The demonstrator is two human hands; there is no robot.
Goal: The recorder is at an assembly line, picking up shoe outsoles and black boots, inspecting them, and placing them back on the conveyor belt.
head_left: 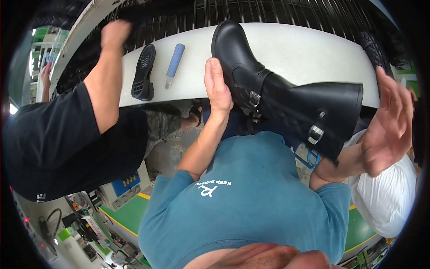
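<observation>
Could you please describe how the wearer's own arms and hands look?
Short teal sleeves leave both forearms uncovered. The left hand and the slightly blurred right hand are bare, without gloves; no watch or cable shows.

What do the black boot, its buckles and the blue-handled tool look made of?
Boot: probably leather or imitation leather; black, smooth, with soft highlights. Buckles: likely polished metal, silvery with bright glints. Tool handle: apparently matte blue plastic, evenly coloured; tip silvery, perhaps metal.

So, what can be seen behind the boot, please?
Behind the boot is the white table, with metal bars beyond it. Whatever the boot directly covers cannot be seen.
</observation>
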